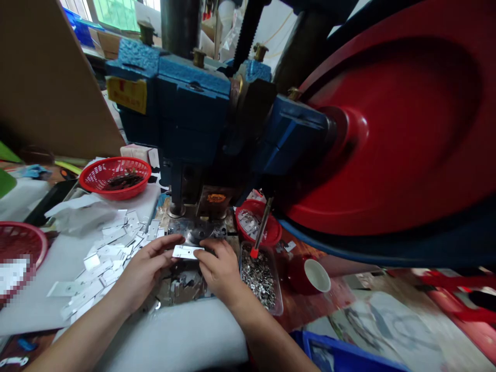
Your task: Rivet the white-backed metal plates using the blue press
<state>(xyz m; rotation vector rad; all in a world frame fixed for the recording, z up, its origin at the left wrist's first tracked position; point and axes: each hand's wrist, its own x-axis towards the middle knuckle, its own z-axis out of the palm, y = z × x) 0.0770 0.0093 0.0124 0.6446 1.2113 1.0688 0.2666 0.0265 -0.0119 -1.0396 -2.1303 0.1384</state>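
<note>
Both my hands hold one small flat metal plate (185,252) in front of the die bed (196,231) of a blue punch press (194,108). My left hand (145,268) pinches the plate's left end with thumb and fingers. My right hand (220,268) grips its right end, fingers curled. A heap of similar metal plates (108,253) lies to the left of my left hand on a white sheet (58,268).
A large red flywheel (395,119) fills the right. A clear tray of small metal parts (259,276) sits right of my right hand, with a red-tipped rod (260,230), a small red basket (258,222) and a red cup (310,275). Red baskets (116,176) stand at left.
</note>
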